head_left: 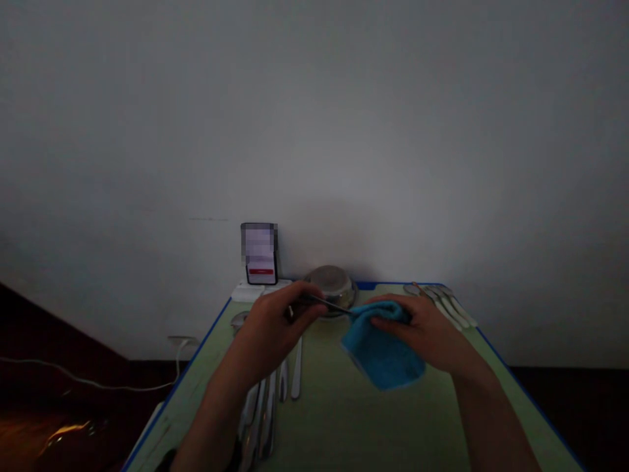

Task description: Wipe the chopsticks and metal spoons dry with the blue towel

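My left hand (278,324) pinches one end of a thin piece of metal cutlery (335,306); its kind is hidden by the fingers and the cloth. A blue cloth (386,359) hangs from my right hand (426,328), folded around the other end of this cutlery. Both hands are raised over the middle of the green table (373,426). Beneath and beside my left forearm lies a row of metal cutlery (265,419), partly covered by the arm. Beyond my right hand, several pieces of cutlery with pale handles (457,309) lie side by side.
An upturned-looking round metal bowl (334,280) stands at the back against the wall (393,131). Left of it, a phone (261,259) leans upright on a white base (243,292). A white cable (98,387) runs off to the left of the table.
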A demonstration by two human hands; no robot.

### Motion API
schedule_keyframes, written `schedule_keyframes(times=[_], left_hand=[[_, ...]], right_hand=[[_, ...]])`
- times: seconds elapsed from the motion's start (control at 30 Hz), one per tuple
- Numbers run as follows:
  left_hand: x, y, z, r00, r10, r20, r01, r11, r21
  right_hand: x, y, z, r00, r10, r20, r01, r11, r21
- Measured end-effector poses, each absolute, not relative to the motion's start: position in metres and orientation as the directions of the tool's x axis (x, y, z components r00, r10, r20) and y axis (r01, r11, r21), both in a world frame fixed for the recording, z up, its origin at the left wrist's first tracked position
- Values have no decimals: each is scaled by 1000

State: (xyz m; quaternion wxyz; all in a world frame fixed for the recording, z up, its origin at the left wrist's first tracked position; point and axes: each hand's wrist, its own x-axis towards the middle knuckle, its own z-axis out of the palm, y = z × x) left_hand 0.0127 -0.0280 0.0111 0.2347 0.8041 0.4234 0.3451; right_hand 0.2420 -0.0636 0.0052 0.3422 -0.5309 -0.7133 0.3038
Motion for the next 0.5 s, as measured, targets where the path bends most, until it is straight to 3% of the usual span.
schedule_keyframes(times=[0.2, 0.4, 0.5], left_hand=[[18, -39, 17, 453, 783, 426, 477, -616, 626], [21, -41, 20, 295, 790, 537, 536, -602, 591], [20, -40, 21, 333, 790, 515, 575, -603, 552]], right_hand=[[241, -78, 19, -253, 951, 175, 652, 302, -695], [262, -84, 23, -35, 964, 262, 609, 229, -759], [265, -82, 21, 30, 955, 295, 600, 219, -769]])
